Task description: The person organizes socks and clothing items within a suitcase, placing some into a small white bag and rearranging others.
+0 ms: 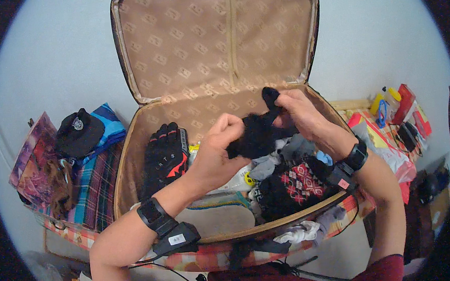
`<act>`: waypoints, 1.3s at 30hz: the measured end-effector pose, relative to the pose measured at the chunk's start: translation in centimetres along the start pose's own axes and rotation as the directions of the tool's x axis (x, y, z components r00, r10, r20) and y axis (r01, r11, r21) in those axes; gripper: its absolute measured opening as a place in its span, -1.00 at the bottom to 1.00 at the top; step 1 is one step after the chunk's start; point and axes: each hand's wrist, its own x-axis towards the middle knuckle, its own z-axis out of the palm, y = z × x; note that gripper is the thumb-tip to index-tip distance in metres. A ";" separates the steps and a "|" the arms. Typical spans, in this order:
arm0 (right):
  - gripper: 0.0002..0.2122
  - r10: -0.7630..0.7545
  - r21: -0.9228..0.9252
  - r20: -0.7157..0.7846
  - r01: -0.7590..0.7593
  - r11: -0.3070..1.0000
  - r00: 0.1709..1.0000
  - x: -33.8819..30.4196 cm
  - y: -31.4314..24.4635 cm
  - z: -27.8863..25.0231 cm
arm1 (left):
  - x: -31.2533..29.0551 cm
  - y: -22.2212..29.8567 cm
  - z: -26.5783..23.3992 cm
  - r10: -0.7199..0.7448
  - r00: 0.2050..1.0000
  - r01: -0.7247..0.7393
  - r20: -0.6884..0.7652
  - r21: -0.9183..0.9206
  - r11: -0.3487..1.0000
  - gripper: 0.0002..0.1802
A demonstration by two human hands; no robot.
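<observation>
The left hand is closed, thumb and curled fingers gripping the left end of a soft, fuzzy black knitted piece, while the right hand pinches its other end between thumb and fingers, a narrow black tip poking up past them. The black piece hangs between the two hands, raised over the middle of an open suitcase with a tan patterned lining, nearer its back edge than its front; whether it is a sock or a glove I cannot tell. The step in hand appears to be working this limp piece into shape with both hands, and the next move seems to call for a firm pinch at each end, as slack fabric would sag. Beneath and right of it lie bundled grey socks, with a black knit item patterned in red and white toward the suitcase's front right corner and a small light-blue bundle near the right edge. A black glove with orange-red accents lies along the left edge. Outside the front edge, a rolled white sock lies on the surface, covered in red-and-white checked cloth. Beyond the left edge sits a black cap with a badge.
</observation>
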 end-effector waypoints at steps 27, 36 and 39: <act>-0.89 -0.290 0.513 -0.098 0.298 0.805 0.952 -0.1 1.2 -3.2 | -0.1 -1.7 0.4 -0.758 0.645 0.650 0.095 -0.590 0.480 -0.70; -0.87 -0.362 0.435 -0.067 0.354 0.828 0.930 -0.6 1.2 -2.6 | 0.3 -1.2 0.0 -0.841 0.522 0.678 0.142 -0.667 0.308 -0.61; -0.87 -0.381 0.398 -0.065 0.375 0.838 0.922 -0.8 1.2 -2.7 | 0.0 -2.1 -0.3 -0.818 0.544 0.689 0.187 -0.656 0.309 -0.66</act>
